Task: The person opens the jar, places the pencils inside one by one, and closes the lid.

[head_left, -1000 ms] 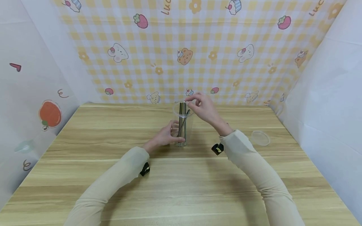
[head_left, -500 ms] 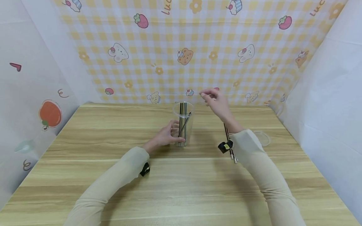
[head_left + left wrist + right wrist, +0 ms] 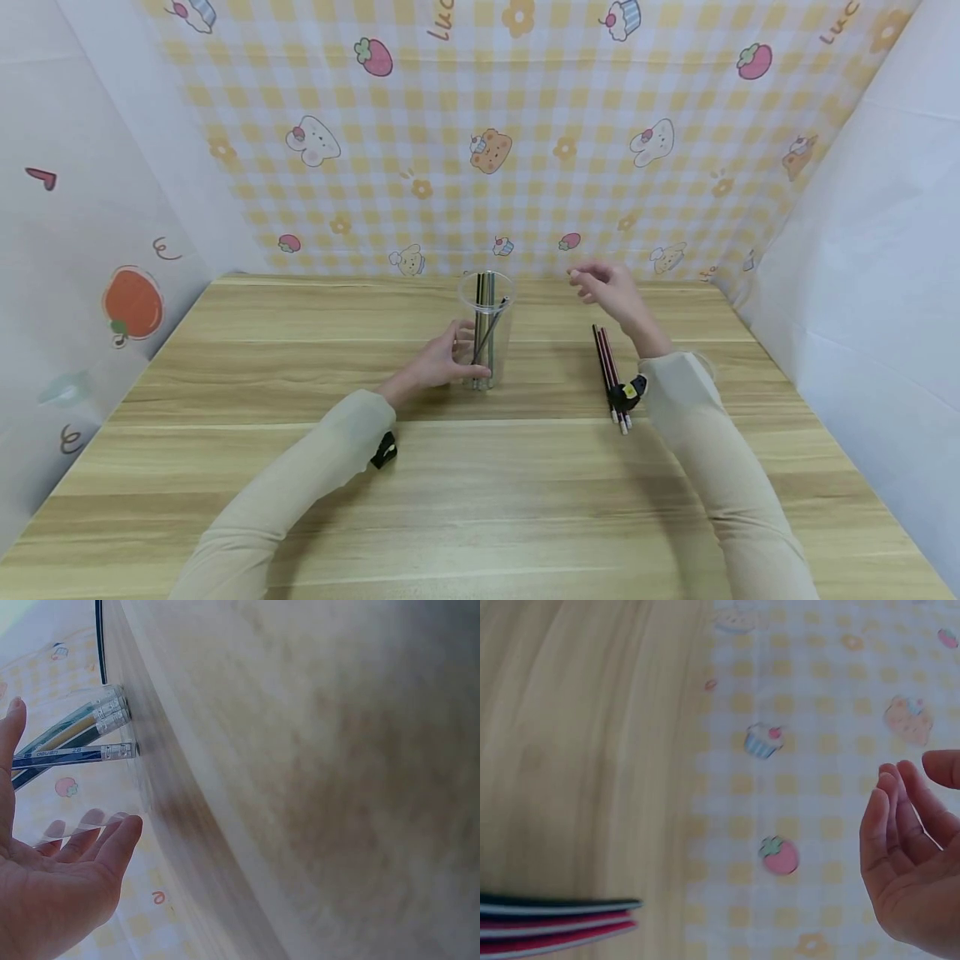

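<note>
Apparently, a clear plastic cup (image 3: 501,348), gripped by the left hand (image 3: 437,361) towards the pale wooden worktop (image 3: 480,492)'s back edge, is being filled; loose red and black pencils (image 3: 609,358) should be fetched by the right hand (image 3: 613,292) (empty, relaxed).

Behind the table (image 3: 480,508), we see a cloth (image 3: 420,108) with yellow checks and strawberries (image 3: 375,57). Left of the table, we see a white sheet (image 3: 67,242) with a red fruit (image 3: 132,302); right of it, a pale sheet (image 3: 885,275).

With our left hand (image 3: 64,889), we hold a clear cup (image 3: 105,793) of pencils (image 3: 71,756) on a blurred tabletop (image 3: 300,795), yellow-checked cloth (image 3: 142,926) behind.
</note>
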A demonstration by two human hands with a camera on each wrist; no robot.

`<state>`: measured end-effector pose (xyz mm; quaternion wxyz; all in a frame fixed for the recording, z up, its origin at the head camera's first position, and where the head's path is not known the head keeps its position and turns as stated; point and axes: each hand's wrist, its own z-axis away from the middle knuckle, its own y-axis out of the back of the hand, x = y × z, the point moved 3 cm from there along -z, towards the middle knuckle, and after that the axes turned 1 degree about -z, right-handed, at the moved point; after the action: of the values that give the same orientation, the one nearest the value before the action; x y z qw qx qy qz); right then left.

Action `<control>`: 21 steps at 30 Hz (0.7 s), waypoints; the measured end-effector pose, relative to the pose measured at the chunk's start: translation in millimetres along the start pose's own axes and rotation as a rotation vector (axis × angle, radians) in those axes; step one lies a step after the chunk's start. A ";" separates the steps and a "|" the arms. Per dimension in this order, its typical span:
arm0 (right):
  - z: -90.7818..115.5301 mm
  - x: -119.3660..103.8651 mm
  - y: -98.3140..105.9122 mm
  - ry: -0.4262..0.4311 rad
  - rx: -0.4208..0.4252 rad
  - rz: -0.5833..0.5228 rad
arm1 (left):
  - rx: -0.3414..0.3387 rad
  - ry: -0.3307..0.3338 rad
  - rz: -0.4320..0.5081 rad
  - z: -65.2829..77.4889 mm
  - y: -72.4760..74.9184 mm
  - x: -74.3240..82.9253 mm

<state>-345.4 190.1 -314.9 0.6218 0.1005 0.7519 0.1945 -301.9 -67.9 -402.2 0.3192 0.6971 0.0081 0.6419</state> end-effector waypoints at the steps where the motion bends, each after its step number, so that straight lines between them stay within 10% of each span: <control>1: 0.2 5.7 1.5 -0.011 -0.018 0.006 | 0.004 0.005 0.001 -2.6 -0.5 -4.8; 14: 5.8 74.5 9.6 -0.209 -0.114 0.296 | 0.027 0.007 -0.020 -4.0 -1.7 -10.0; 21: 4.7 93.1 9.7 -0.195 -0.113 0.543 | -0.007 0.027 0.018 11.1 1.8 17.5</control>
<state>-360.8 236.2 -395.0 0.6209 0.2814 0.6222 0.3850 -289.6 -66.8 -385.6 0.3157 0.6872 0.0037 0.6543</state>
